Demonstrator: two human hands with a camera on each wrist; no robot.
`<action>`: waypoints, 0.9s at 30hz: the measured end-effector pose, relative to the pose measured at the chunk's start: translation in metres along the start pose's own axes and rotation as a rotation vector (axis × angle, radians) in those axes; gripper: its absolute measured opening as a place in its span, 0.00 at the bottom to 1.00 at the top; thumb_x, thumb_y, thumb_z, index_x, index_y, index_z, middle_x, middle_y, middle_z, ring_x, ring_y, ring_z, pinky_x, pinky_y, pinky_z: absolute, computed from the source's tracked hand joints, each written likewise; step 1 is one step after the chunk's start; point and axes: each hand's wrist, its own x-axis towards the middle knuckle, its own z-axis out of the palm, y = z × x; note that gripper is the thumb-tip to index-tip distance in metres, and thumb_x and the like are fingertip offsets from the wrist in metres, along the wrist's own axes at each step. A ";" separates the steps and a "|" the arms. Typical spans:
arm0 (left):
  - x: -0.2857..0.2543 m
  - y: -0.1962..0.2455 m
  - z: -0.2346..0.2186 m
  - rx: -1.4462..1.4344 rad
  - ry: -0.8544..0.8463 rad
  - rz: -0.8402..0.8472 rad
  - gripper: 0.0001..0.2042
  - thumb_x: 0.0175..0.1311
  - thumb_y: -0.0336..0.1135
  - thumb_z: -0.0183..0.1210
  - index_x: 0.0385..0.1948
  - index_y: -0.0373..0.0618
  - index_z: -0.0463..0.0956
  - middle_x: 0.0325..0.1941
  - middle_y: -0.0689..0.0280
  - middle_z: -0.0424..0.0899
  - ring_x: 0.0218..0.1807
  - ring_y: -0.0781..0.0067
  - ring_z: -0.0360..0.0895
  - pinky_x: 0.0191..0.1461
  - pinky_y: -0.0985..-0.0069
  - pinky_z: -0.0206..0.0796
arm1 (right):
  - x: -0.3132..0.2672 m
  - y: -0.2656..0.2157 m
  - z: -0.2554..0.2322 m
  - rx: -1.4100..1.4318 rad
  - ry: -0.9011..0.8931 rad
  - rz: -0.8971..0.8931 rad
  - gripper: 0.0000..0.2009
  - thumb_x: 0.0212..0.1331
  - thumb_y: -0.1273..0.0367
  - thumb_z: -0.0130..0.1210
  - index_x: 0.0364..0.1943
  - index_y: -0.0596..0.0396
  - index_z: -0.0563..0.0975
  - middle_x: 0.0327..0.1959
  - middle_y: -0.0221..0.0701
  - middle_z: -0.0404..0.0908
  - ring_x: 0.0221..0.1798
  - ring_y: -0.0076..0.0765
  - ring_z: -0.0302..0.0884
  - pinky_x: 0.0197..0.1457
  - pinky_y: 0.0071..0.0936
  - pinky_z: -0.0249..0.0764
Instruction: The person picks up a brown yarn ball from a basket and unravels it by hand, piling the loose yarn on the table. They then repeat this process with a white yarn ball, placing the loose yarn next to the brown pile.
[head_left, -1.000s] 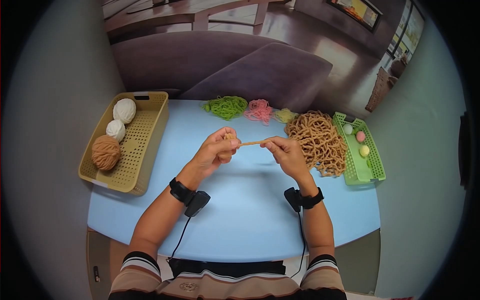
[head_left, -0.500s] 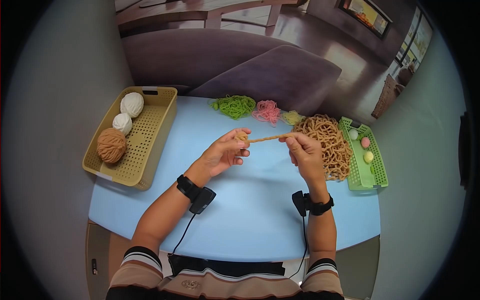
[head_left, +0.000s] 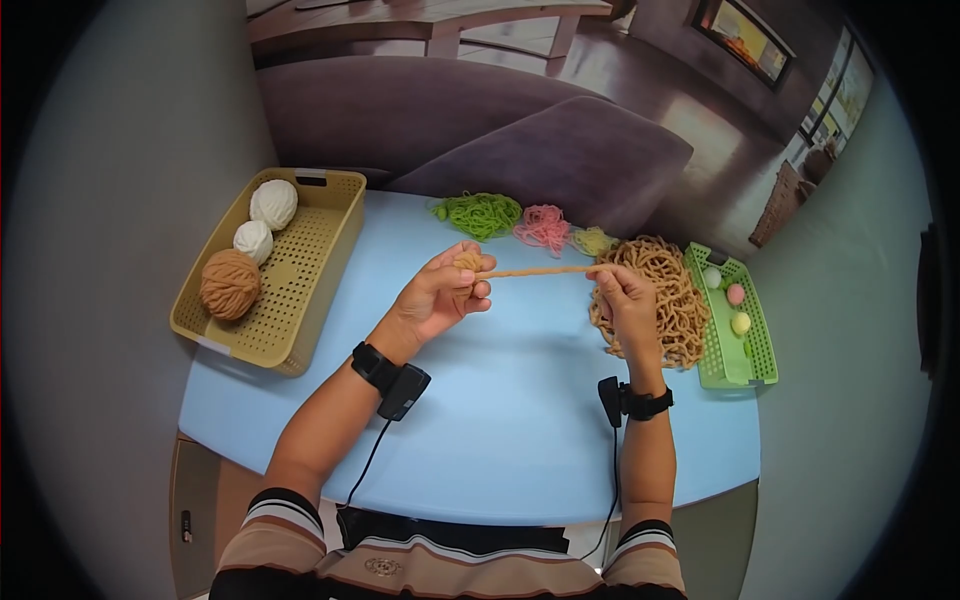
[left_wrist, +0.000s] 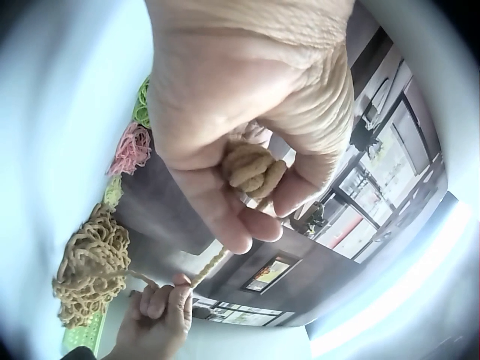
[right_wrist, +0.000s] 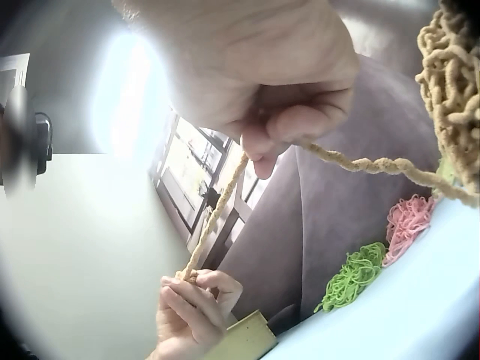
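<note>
My left hand (head_left: 432,294) holds a small wound bundle of tan yarn (left_wrist: 253,171) between thumb and fingers. From it a strand of tan yarn (head_left: 540,271) runs straight across to my right hand (head_left: 628,305), which pinches it between thumb and fingertips. Past the right fingers the strand continues to a big loose heap of tan yarn (head_left: 668,300), as the right wrist view shows. Both hands are raised above the blue table (head_left: 480,420). The right hand overlaps the heap's left side in the head view.
At left a tan basket (head_left: 300,290) holds two white yarn balls (head_left: 273,205) and a brown one (head_left: 231,284). Green (head_left: 480,215), pink (head_left: 543,229) and yellow yarn (head_left: 593,240) lie along the back. A green basket (head_left: 736,370) with small balls stands at right.
My right hand has moved away to the right, so the strand stretched between the hands is longer. The left hand still holds the bundle, its fingers shifting around it.
</note>
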 end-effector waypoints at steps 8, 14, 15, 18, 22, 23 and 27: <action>0.003 0.008 -0.014 0.022 0.114 -0.001 0.11 0.62 0.26 0.60 0.44 0.50 0.71 0.41 0.69 0.76 0.34 0.80 0.75 0.32 0.84 0.73 | 0.004 0.007 -0.011 0.022 0.053 0.012 0.12 0.72 0.66 0.55 0.39 0.61 0.84 0.15 0.18 0.67 0.17 0.12 0.59 0.20 0.17 0.56; 0.004 0.005 -0.019 0.039 0.100 -0.022 0.10 0.62 0.28 0.63 0.42 0.51 0.74 0.36 0.71 0.77 0.32 0.81 0.76 0.30 0.84 0.71 | 0.002 -0.009 -0.025 -0.059 0.224 -0.202 0.11 0.71 0.67 0.57 0.44 0.61 0.84 0.21 0.21 0.75 0.21 0.14 0.65 0.24 0.17 0.62; 0.003 0.005 -0.019 0.036 0.055 -0.035 0.09 0.62 0.28 0.63 0.41 0.51 0.74 0.37 0.70 0.77 0.32 0.81 0.76 0.29 0.84 0.71 | 0.001 -0.012 -0.025 -0.183 0.287 -0.286 0.10 0.71 0.68 0.57 0.45 0.60 0.85 0.23 0.23 0.77 0.25 0.17 0.68 0.28 0.19 0.65; 0.002 0.003 -0.016 0.069 0.043 -0.018 0.08 0.63 0.28 0.62 0.40 0.51 0.73 0.38 0.70 0.76 0.32 0.82 0.75 0.27 0.86 0.67 | -0.004 -0.025 -0.028 -0.565 0.482 -0.571 0.09 0.68 0.70 0.58 0.45 0.57 0.85 0.32 0.29 0.82 0.38 0.29 0.75 0.44 0.26 0.72; 0.004 0.001 -0.010 0.100 0.063 0.011 0.09 0.64 0.29 0.62 0.42 0.50 0.72 0.37 0.70 0.76 0.32 0.84 0.75 0.26 0.88 0.67 | 0.003 -0.027 -0.050 -0.945 0.658 -0.772 0.10 0.64 0.75 0.57 0.46 0.54 0.86 0.52 0.36 0.82 0.60 0.47 0.74 0.65 0.40 0.67; 0.005 0.001 -0.009 0.121 0.063 -0.007 0.09 0.65 0.29 0.62 0.43 0.50 0.72 0.37 0.70 0.76 0.33 0.84 0.76 0.26 0.88 0.68 | 0.004 -0.024 -0.057 -1.002 0.679 -0.751 0.10 0.63 0.76 0.57 0.46 0.53 0.86 0.57 0.37 0.81 0.65 0.51 0.72 0.69 0.42 0.64; 0.006 -0.004 -0.011 0.260 0.084 -0.121 0.09 0.66 0.30 0.62 0.44 0.49 0.72 0.37 0.69 0.78 0.33 0.84 0.78 0.28 0.87 0.70 | 0.002 0.008 -0.086 -0.929 0.256 0.012 0.22 0.59 0.68 0.64 0.60 0.53 0.79 0.66 0.43 0.76 0.67 0.51 0.73 0.68 0.41 0.69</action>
